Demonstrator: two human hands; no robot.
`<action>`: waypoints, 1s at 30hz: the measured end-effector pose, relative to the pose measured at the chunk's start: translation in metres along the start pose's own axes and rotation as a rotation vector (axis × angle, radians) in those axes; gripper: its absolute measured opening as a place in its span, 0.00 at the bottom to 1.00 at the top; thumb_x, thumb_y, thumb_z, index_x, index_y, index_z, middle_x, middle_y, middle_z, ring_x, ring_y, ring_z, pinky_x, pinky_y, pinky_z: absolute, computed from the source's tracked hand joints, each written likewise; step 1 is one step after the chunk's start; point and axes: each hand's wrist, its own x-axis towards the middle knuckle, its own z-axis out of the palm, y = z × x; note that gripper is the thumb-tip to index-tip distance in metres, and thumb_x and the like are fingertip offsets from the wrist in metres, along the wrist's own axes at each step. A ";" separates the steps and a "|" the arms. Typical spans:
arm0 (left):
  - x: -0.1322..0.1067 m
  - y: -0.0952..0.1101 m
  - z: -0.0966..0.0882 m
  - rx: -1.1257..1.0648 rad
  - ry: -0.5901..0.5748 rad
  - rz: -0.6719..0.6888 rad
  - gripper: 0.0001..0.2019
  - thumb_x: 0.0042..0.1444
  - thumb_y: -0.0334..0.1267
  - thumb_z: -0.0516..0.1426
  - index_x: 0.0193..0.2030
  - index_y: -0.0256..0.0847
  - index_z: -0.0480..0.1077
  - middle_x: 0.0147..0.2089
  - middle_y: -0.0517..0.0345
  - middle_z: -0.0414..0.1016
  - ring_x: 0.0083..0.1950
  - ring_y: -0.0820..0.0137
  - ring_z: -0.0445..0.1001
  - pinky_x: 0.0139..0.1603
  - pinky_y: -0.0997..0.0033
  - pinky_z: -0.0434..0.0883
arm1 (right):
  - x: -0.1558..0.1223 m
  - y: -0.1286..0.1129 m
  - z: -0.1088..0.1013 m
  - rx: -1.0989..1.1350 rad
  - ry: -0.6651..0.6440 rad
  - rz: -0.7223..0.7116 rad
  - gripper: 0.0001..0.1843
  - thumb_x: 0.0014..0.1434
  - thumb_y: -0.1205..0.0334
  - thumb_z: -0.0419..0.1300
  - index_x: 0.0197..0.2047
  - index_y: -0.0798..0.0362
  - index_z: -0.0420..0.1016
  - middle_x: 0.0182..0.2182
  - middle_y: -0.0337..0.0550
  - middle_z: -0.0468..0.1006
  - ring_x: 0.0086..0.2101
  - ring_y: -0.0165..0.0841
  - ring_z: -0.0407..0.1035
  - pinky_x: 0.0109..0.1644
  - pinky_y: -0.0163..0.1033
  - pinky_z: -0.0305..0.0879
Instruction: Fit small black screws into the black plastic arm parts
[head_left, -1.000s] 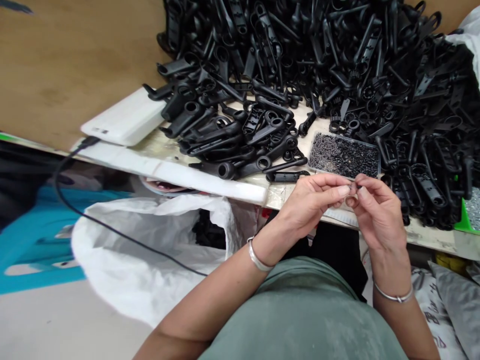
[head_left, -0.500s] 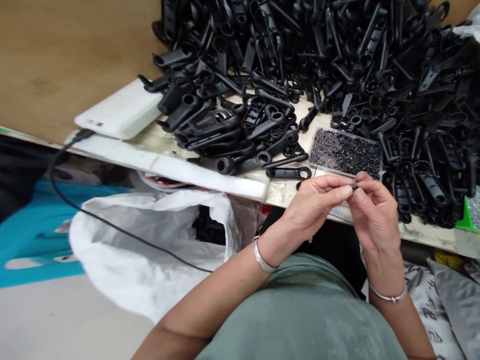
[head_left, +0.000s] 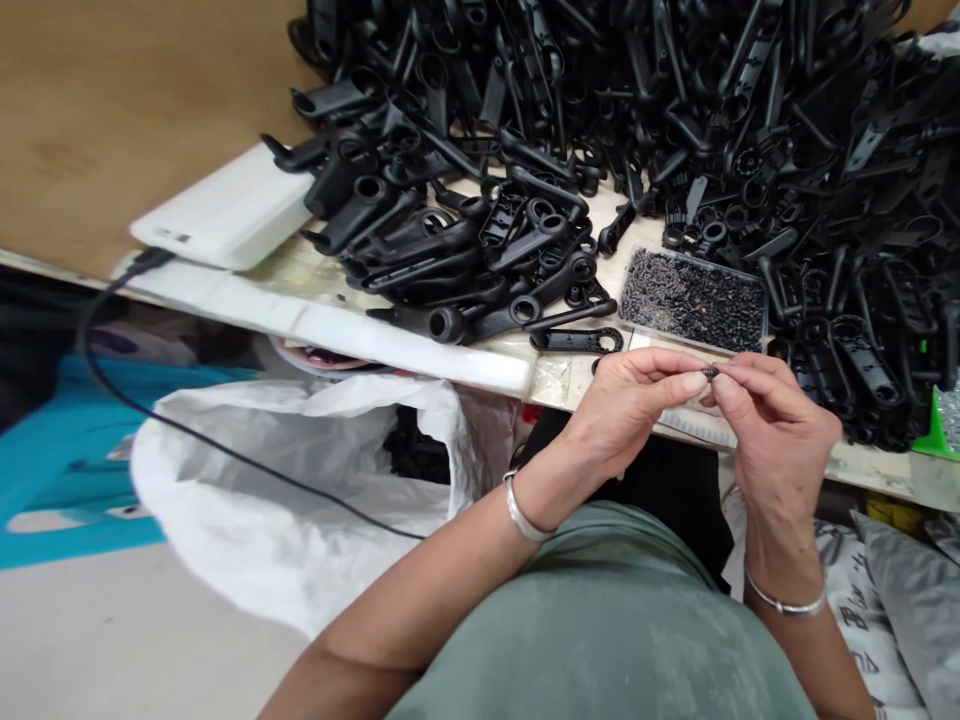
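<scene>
Between the fingertips of both hands is a small dark ridged piece (head_left: 709,371), which looks like a short screw or spring; it is too small to tell which. My left hand (head_left: 626,405) pinches one end with thumb and forefinger. The thumb and forefinger of my right hand (head_left: 780,425) close on the other end. Just beyond the fingers, a clear shallow box (head_left: 766,300) holds a mass of tiny black and grey parts (head_left: 690,298). A flat black plastic handle piece (head_left: 576,341) lies to the left of the box.
Black plastic handle parts (head_left: 540,100) are heaped across the back of the table (head_left: 592,215). A white device (head_left: 225,205) with a black cable (head_left: 247,470) stands at the left. Below the table edge hangs an open white sack (head_left: 247,480). A green-edged container (head_left: 934,425) sits far right.
My right hand has turned and shifted slightly right, its wrist further out. More of the small dark piece shows between the fingertips. My left hand keeps nearly the same pose.
</scene>
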 end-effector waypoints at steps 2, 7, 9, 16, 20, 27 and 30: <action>0.000 0.000 0.000 0.024 0.012 0.009 0.11 0.39 0.35 0.74 0.30 0.38 0.80 0.30 0.60 0.81 0.32 0.75 0.77 0.44 0.72 0.75 | 0.001 -0.004 -0.002 -0.040 -0.021 -0.016 0.04 0.57 0.63 0.67 0.38 0.47 0.83 0.37 0.40 0.78 0.33 0.29 0.74 0.33 0.37 0.73; 0.000 -0.003 -0.003 0.117 0.052 0.059 0.12 0.37 0.38 0.75 0.28 0.40 0.80 0.32 0.60 0.82 0.34 0.75 0.77 0.45 0.71 0.75 | 0.005 -0.013 -0.004 -0.171 -0.026 -0.098 0.04 0.57 0.66 0.67 0.36 0.47 0.82 0.34 0.37 0.78 0.36 0.29 0.73 0.37 0.37 0.71; 0.001 -0.004 -0.004 0.165 0.055 0.078 0.13 0.36 0.39 0.75 0.28 0.40 0.81 0.31 0.60 0.82 0.33 0.75 0.77 0.44 0.72 0.75 | 0.007 -0.015 -0.003 -0.221 -0.031 -0.118 0.05 0.56 0.69 0.66 0.34 0.48 0.81 0.33 0.36 0.77 0.34 0.28 0.72 0.36 0.36 0.70; -0.006 0.014 -0.013 0.650 -0.029 0.286 0.07 0.51 0.40 0.68 0.36 0.41 0.82 0.37 0.56 0.83 0.39 0.68 0.80 0.45 0.69 0.75 | 0.012 -0.009 -0.001 -0.234 -0.063 -0.095 0.03 0.55 0.67 0.66 0.32 0.49 0.80 0.31 0.37 0.76 0.31 0.29 0.71 0.33 0.36 0.68; -0.017 0.029 -0.032 1.264 -0.032 0.605 0.06 0.60 0.34 0.61 0.43 0.42 0.79 0.46 0.55 0.82 0.47 0.65 0.77 0.51 0.62 0.73 | 0.010 0.001 -0.006 -0.219 -0.067 -0.016 0.02 0.55 0.66 0.66 0.32 0.50 0.80 0.31 0.39 0.77 0.31 0.30 0.71 0.32 0.37 0.67; -0.020 0.026 -0.060 2.020 -0.034 0.881 0.08 0.68 0.36 0.52 0.43 0.42 0.73 0.47 0.50 0.78 0.46 0.62 0.69 0.44 0.57 0.61 | 0.005 0.009 -0.009 -0.268 -0.174 0.037 0.03 0.56 0.64 0.65 0.30 0.50 0.80 0.30 0.40 0.78 0.32 0.31 0.72 0.33 0.38 0.68; -0.019 0.021 -0.056 2.067 -0.031 0.893 0.11 0.70 0.34 0.49 0.41 0.41 0.72 0.44 0.53 0.77 0.46 0.63 0.68 0.44 0.58 0.59 | 0.004 0.011 -0.009 -0.299 -0.193 0.036 0.03 0.56 0.63 0.65 0.31 0.50 0.80 0.31 0.40 0.80 0.32 0.31 0.73 0.35 0.38 0.70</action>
